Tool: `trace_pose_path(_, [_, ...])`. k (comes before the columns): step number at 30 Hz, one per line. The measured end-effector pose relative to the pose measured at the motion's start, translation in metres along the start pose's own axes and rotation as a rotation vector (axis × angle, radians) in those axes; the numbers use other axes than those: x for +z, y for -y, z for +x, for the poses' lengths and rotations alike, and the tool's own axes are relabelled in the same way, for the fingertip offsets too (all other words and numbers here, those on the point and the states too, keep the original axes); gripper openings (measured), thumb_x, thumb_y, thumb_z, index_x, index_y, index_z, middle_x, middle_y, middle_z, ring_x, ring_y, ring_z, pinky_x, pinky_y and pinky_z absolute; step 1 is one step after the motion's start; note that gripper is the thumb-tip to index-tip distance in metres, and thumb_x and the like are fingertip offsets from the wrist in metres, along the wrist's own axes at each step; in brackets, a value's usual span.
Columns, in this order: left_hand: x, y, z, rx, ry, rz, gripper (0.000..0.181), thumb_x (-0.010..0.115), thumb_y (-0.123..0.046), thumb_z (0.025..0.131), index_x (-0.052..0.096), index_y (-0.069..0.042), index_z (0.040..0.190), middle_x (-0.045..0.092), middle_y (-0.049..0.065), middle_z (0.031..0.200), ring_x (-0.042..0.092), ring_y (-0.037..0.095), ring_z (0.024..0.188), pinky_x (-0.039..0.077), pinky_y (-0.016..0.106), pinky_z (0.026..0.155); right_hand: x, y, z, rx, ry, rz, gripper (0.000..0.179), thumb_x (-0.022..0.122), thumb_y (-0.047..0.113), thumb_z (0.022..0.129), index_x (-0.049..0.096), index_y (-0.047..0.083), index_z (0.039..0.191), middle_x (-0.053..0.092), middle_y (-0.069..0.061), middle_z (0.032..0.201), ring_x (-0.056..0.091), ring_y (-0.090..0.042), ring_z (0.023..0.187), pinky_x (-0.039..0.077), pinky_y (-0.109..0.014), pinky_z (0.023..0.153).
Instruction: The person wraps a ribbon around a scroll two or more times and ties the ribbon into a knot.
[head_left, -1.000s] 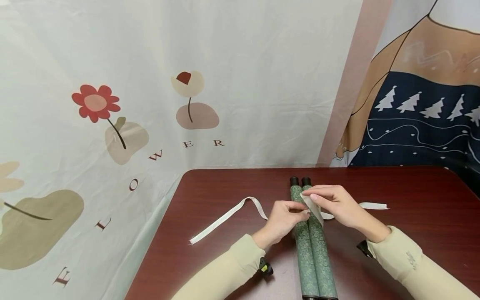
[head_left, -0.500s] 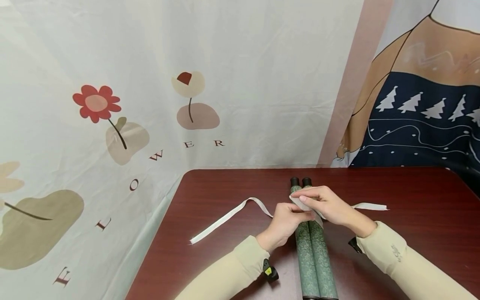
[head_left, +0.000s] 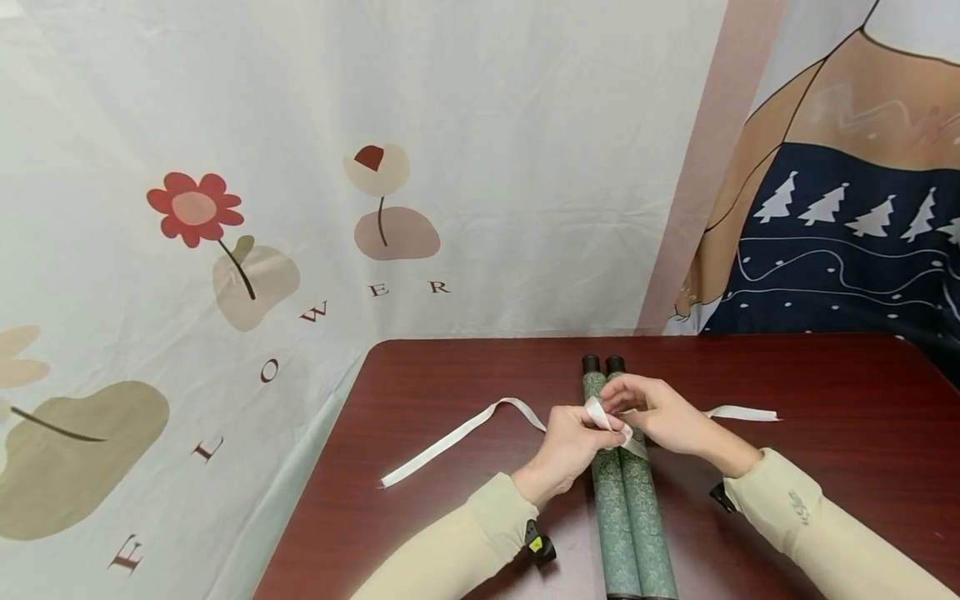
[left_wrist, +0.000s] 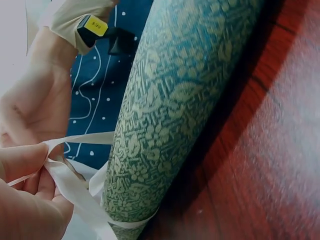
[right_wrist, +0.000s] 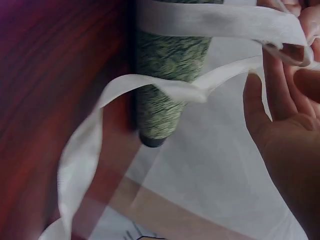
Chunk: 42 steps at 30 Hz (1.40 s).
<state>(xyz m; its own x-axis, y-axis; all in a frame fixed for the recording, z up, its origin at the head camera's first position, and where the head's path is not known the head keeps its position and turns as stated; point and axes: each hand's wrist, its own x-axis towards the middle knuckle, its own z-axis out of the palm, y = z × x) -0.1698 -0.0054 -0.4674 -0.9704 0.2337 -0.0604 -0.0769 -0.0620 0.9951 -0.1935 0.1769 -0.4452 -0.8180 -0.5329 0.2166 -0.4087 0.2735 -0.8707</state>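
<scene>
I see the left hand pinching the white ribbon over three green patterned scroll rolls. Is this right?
The number is wrong: the head view shows two green patterned scroll rolls, not three. The left hand does pinch the white ribbon over them.

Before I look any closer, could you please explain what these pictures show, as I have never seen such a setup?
No machine here: a person works bare-handed. The wide pictures come from a camera worn on the head, looking down; the two close ones from a camera on each wrist. On the dark red table lie two green patterned rolls side by side, with white ribbon across them and trailing to both sides. The left hand pinches the ribbon; the right hand is close beside it, though its grip is hard to tell.
</scene>
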Motion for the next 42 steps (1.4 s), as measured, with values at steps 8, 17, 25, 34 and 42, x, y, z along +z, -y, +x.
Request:
trace_pose_path(8, [-0.002,-0.003,0.0,0.04,0.022,0.047,0.009,0.079,0.013,0.079,0.078,0.012,0.088,0.077,0.008,0.08,0.065,0.004,0.076,0.052,0.018,0.066,-0.003,-0.015,-0.009,0.011,0.08,-0.062,0.049,0.058,-0.018,0.073,0.072,0.001,0.116,0.074,-0.005,0.106,0.065,-0.011,0.092,0.053,-0.028,0.075])
trace_pose_path(17, [-0.006,-0.004,-0.001,0.033,0.123,0.118,0.011,0.077,0.017,0.08,0.078,0.012,0.089,0.077,0.019,0.088,0.066,0.003,0.085,0.055,0.019,0.074,0.0,-0.027,-0.013,-0.104,0.083,-0.124,0.028,0.072,-0.008,0.085,0.081,0.013,0.102,0.075,0.002,0.104,0.062,-0.007,0.091,0.053,-0.025,0.075])
trace_pose_path(25, [-0.01,-0.005,0.002,0.049,0.123,0.163,0.011,0.079,0.016,0.079,0.079,0.011,0.088,0.076,0.005,0.079,0.065,0.002,0.081,0.054,0.018,0.072,0.0,-0.028,-0.019,-0.123,-0.038,-0.124,0.02,0.074,-0.001,0.092,0.081,0.018,0.094,0.076,0.005,0.101,0.067,-0.009,0.098,0.056,-0.025,0.079])
trace_pose_path(34, [-0.011,-0.006,0.005,0.043,0.117,0.162,0.012,0.077,0.018,0.079,0.078,0.012,0.089,0.077,0.009,0.082,0.063,0.004,0.079,0.051,0.017,0.067,-0.01,-0.023,-0.03,-0.144,-0.116,-0.133,0.028,0.076,-0.012,0.077,0.075,0.015,0.078,0.076,0.002,0.097,0.068,-0.012,0.093,0.052,-0.024,0.081])
trace_pose_path(42, [-0.011,-0.008,0.006,0.053,0.136,0.18,0.013,0.076,0.018,0.079,0.079,0.011,0.089,0.077,0.012,0.081,0.059,0.003,0.072,0.046,0.016,0.061,-0.018,-0.022,-0.043,-0.164,-0.109,-0.153,0.035,0.074,-0.016,0.073,0.074,0.02,0.075,0.074,0.006,0.086,0.068,-0.011,0.084,0.055,-0.028,0.074])
